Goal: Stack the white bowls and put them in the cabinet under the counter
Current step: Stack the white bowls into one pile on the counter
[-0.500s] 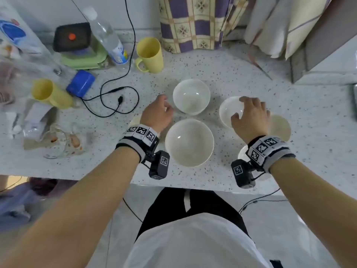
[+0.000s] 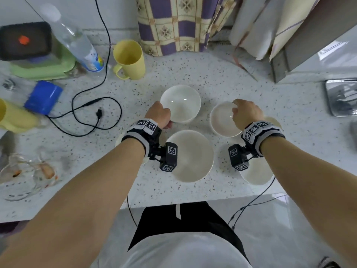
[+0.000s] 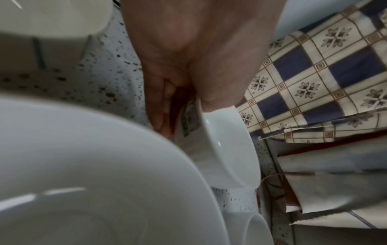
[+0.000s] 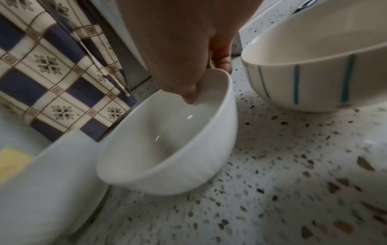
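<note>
Several white bowls stand on the speckled counter (image 2: 222,78). My left hand (image 2: 167,118) pinches the near-left rim of the far white bowl (image 2: 180,103), thumb inside and fingers outside, as the left wrist view shows on that bowl (image 3: 226,149). My right hand (image 2: 237,109) grips the far rim of a smaller white bowl (image 2: 222,120); in the right wrist view this bowl (image 4: 167,140) is tilted, with the thumb inside it. A large white bowl (image 2: 191,155) sits nearest me between my wrists. Another bowl (image 2: 255,173) lies under my right wrist.
A bowl with blue stripes (image 4: 314,66) stands just right of my right hand. A yellow mug (image 2: 129,59), a plastic bottle (image 2: 77,41), a blue box (image 2: 43,97) and a black cable (image 2: 92,113) lie at the left. A checked cloth (image 2: 173,24) hangs behind.
My left hand moved from beside the far bowl onto its rim and took hold. My right hand shifted to the far rim of the smaller bowl, which now shows more of its inside.
</note>
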A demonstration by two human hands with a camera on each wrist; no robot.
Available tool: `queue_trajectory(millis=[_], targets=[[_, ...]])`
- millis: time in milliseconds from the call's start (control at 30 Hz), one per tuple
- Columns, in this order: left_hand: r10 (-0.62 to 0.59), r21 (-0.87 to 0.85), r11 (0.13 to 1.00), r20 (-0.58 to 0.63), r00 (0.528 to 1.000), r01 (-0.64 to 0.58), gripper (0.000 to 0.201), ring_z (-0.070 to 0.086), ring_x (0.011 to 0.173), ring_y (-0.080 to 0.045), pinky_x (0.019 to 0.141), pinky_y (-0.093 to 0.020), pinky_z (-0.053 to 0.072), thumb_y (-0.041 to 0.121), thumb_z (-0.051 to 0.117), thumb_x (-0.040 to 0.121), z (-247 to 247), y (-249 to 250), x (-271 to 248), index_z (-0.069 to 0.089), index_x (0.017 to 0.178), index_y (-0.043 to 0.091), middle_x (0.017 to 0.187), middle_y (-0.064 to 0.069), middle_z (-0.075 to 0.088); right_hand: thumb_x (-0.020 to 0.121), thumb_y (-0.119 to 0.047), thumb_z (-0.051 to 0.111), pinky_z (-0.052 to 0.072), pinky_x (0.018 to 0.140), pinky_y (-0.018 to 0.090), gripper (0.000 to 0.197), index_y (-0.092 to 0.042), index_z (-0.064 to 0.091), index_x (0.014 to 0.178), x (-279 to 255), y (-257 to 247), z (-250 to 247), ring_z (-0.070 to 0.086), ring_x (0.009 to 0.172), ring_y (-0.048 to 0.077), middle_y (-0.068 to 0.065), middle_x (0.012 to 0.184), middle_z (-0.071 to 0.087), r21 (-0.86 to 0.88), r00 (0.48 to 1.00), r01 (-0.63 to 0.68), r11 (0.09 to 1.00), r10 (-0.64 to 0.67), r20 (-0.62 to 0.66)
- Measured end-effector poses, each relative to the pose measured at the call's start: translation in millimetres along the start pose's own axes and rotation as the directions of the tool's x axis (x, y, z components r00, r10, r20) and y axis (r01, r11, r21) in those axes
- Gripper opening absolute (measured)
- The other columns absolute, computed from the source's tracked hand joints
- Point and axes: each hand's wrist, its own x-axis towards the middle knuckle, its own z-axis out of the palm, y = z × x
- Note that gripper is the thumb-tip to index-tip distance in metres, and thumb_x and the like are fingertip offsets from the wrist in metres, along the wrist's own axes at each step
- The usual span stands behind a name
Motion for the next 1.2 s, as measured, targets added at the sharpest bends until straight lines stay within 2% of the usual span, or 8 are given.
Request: queue_trajectory(millis=[200, 333, 467, 667, 767, 833, 900, 1200], targets=[[0.119, -0.163, 0.977, -0.119, 0.986, -0.138, 0.049, 0.065, 0.058, -0.023, 0.057, -0.033, 0.056, 0.011, 0.041, 0.087, -35.9, -5.0, -21.4, 0.049, 0.133, 0.001, 0.074, -0.014, 0.070, 0.093, -0.013, 0.045, 0.041, 0.060, 0.029, 0.017, -0.004, 0.059, 0.093, -20.1, -4.9, -2.6, 0.055, 0.075, 0.031, 0.015, 0.081, 0.060, 0.479, 0.969, -0.158, 0.864, 0.228, -0.093], [0.172, -0.170, 0.968, -0.083, 0.982, -0.184, 0.038, 0.067, 0.062, -0.028, 0.058, -0.035, 0.055, 0.009, 0.042, 0.090, -53.7, -6.8, -41.9, 0.053, 0.126, 0.004, 0.077, -0.018, 0.070, 0.091, -0.007, 0.047, 0.045, 0.049, 0.025, 0.020, 0.002, 0.062, 0.101, -45.0, -20.0, -14.0, 0.054, 0.055, 0.019, 0.007, 0.064, 0.061, 0.831, 0.936, -0.310, 0.462, 0.300, 0.183], [0.197, -0.176, 0.967, 0.045, 0.979, -0.186, 0.021, 0.062, 0.051, -0.025, 0.050, -0.028, 0.047, 0.009, 0.045, 0.097, -56.0, -10.2, -57.8, 0.058, 0.111, 0.002, 0.071, -0.021, 0.068, 0.084, 0.001, 0.036, 0.027, 0.034, 0.019, 0.030, 0.002, 0.066, 0.090, -80.6, -27.0, -26.0, 0.041, 0.039, 0.012, 0.010, 0.056, 0.063, 0.947, 0.932, -0.295, 0.130, 0.258, 0.255], [0.246, -0.116, 0.965, 0.098, 0.964, -0.234, 0.021, 0.051, 0.056, -0.025, 0.049, -0.028, 0.036, 0.010, 0.046, 0.097, -48.1, -34.0, -89.6, 0.064, 0.101, 0.000, 0.063, -0.014, 0.060, 0.081, -0.003, 0.041, 0.027, 0.035, 0.021, 0.022, 0.000, 0.062, 0.079, -104.0, -15.5, -28.6, 0.039, 0.042, 0.016, 0.010, 0.055, 0.058, 0.937, 0.936, -0.311, 0.161, 0.225, 0.272], [0.292, -0.019, 0.956, -0.002, 0.956, -0.292, 0.018, 0.057, 0.064, -0.024, 0.052, -0.025, 0.042, 0.013, 0.047, 0.099, -41.7, -38.4, -113.9, 0.063, 0.104, 0.007, 0.075, -0.008, 0.063, 0.082, -0.004, 0.046, 0.026, 0.035, 0.019, 0.017, -0.004, 0.060, 0.072, -105.6, -16.8, -35.6, 0.038, 0.039, 0.014, 0.007, 0.052, 0.053, 0.938, 0.932, -0.298, 0.179, 0.267, 0.245], [0.361, 0.123, 0.928, -0.061, 0.931, -0.352, 0.017, 0.065, 0.073, -0.023, 0.058, -0.028, 0.050, 0.018, 0.046, 0.101, -33.9, -45.6, -125.9, 0.062, 0.105, 0.014, 0.084, -0.004, 0.066, 0.086, -0.008, 0.050, 0.032, 0.034, 0.015, 0.015, -0.003, 0.063, 0.087, -105.8, -19.1, -37.3, 0.044, 0.035, 0.009, 0.007, 0.059, 0.054, 0.943, 0.927, -0.282, 0.180, 0.303, 0.219], [0.401, 0.271, 0.890, -0.083, 0.912, -0.367, 0.025, 0.068, 0.079, -0.026, 0.066, -0.037, 0.057, 0.024, 0.044, 0.100, -22.2, -55.5, -133.2, 0.064, 0.111, 0.012, 0.091, -0.006, 0.070, 0.090, -0.012, 0.053, 0.037, 0.035, 0.013, 0.019, -0.006, 0.065, 0.103, -107.9, -18.7, -35.9, 0.049, 0.038, 0.006, 0.007, 0.066, 0.058, 0.954, 0.932, -0.250, 0.167, 0.309, 0.191], [0.376, 0.618, 0.759, -0.161, 0.912, -0.204, 0.042, 0.068, 0.085, -0.038, 0.075, -0.043, 0.054, 0.023, 0.042, 0.102, 32.9, -79.1, -144.4, 0.045, 0.144, 0.015, 0.096, -0.015, 0.073, 0.092, -0.011, 0.049, 0.043, 0.047, 0.016, 0.014, -0.007, 0.062, 0.094, -123.0, -9.2, -11.8, 0.052, 0.064, 0.016, 0.003, 0.083, 0.061, 0.944, 0.998, -0.004, 0.330, 0.058, -0.015]])
